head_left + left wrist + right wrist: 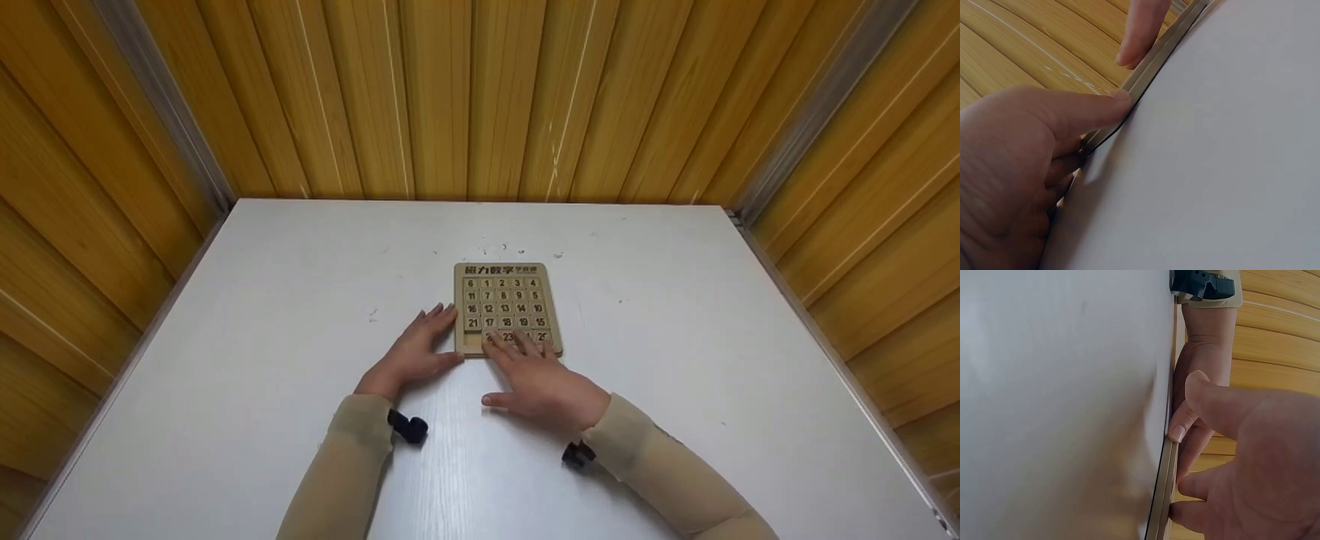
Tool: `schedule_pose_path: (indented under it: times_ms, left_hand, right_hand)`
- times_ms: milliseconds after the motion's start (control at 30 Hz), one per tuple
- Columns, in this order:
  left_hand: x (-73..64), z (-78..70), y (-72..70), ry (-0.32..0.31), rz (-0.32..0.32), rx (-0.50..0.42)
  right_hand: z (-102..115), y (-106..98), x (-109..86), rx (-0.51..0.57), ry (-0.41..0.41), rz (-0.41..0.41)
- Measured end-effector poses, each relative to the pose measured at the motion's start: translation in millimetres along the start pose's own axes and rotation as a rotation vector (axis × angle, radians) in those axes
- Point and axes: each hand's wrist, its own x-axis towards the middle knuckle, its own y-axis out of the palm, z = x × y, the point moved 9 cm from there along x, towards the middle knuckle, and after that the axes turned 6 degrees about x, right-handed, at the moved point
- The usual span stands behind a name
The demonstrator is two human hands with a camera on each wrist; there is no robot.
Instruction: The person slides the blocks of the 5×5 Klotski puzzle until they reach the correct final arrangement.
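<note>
A wooden sliding number puzzle (501, 270) lies flat on the white table, its numbered tiles in rows and a gap (472, 340) at the lower left corner. My left hand (412, 352) holds that corner, fingers along the left side and thumb against the front edge. In the left wrist view the thumb (1112, 104) presses on the puzzle's edge (1148, 70). Spread over the bottom row, my right hand (544, 382) touches the tiles with its fingertips, partly covering their numbers. Its thumb (1199, 385) sticks out, away from the puzzle, in the right wrist view.
The white table (300, 262) extends around the puzzle, with small dark marks (504, 247) beyond its far edge. Yellow wood-patterned panels (495, 105) stand behind and at both sides. Black wrist cameras (409, 427) sit at both sleeve cuffs.
</note>
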Motion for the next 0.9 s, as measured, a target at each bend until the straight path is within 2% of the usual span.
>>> schedule_pose_path:
  times_ms: [267,567,733,900]
  left_hand:
    - [1.0,-3.2,-3.2,0.037,-0.019,-0.013]
    - [0.4,-1.9,-2.9,0.035,-0.018,-0.013]
    - [-1.5,-2.6,-3.9,0.028,-0.021,-0.037]
    - [-2.0,-2.1,-4.1,0.041,-0.024,-0.037]
  right_hand:
    - [14.6,-9.2,14.7,0.017,-0.054,-0.014]
    - [17.6,-9.8,31.5,0.012,-0.044,-0.032]
    - [14.6,-6.9,34.9,-0.001,-0.037,-0.036]
    - [15.8,-1.9,29.3,-0.026,-0.044,-0.035]
